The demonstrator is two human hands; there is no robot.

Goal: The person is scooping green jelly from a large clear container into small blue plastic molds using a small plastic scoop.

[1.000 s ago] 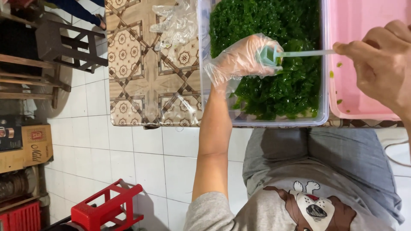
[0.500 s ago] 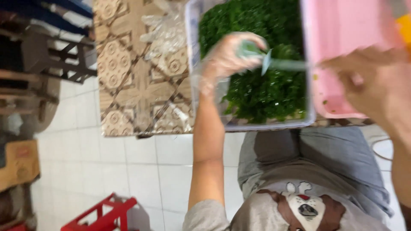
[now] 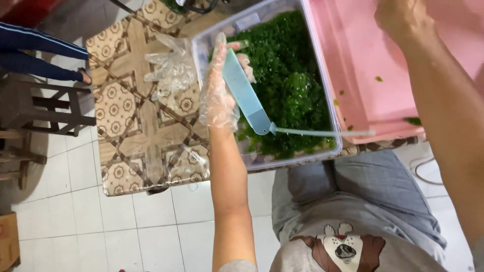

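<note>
My left hand [image 3: 218,95], in a thin clear plastic glove, is shut on the light blue handle of a knife-like tool [image 3: 247,98]. Its thin pale blade points right, across the near corner of a clear plastic tub [image 3: 282,162]. The tub is full of chopped green leaves [image 3: 295,80]. My right hand [image 3: 403,17] is bare and raised over a pink tray [image 3: 363,75] to the right of the tub. It is away from the tool, and its fingers are cut off by the frame's top edge.
The tub and tray sit on a table with a brown patterned cover [image 3: 136,141]. A crumpled clear glove [image 3: 171,70] lies left of the tub. A dark wooden stool [image 3: 45,108] and another person's blue-trousered legs [image 3: 40,50] are at far left, on white tile floor.
My right hand has let go of the tool's thin end and lifted up over the pink tray. The left hand now holds the tool alone, turned lengthwise along the handle.
</note>
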